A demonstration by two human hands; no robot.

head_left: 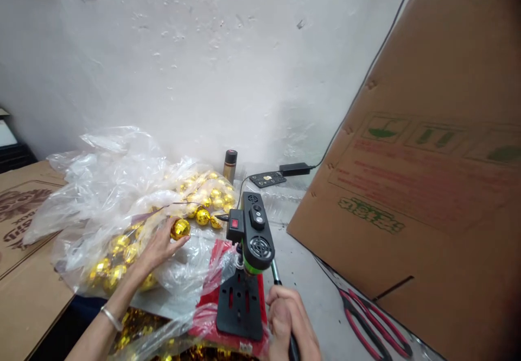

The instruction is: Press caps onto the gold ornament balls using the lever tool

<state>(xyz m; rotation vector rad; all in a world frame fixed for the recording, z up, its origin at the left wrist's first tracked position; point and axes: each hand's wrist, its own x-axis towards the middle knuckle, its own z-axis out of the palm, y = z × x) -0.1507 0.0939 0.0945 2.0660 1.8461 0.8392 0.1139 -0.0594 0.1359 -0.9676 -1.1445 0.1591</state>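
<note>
My left hand (160, 246) has its fingers curled round a shiny gold mirror ball (180, 229), beside a clear plastic bag (109, 182) with several like balls in it. A small black machine (257, 225) with a red switch and round vents stands on a slotted black base plate (240, 311). My right hand (290, 320) is closed round the black grip of its metal lever (276, 272). A red sheet (203, 325) lies beneath the base plate. More gold balls (203, 216) rest near the machine's left side.
A large cardboard box (427, 149) leans on the right, with red-handled cutters (376, 323) before it. At the wall stand a capped bottle (230, 165), a dark patterned card (267, 179) and a black power adapter (294, 169). Another carton (30, 236) is at left.
</note>
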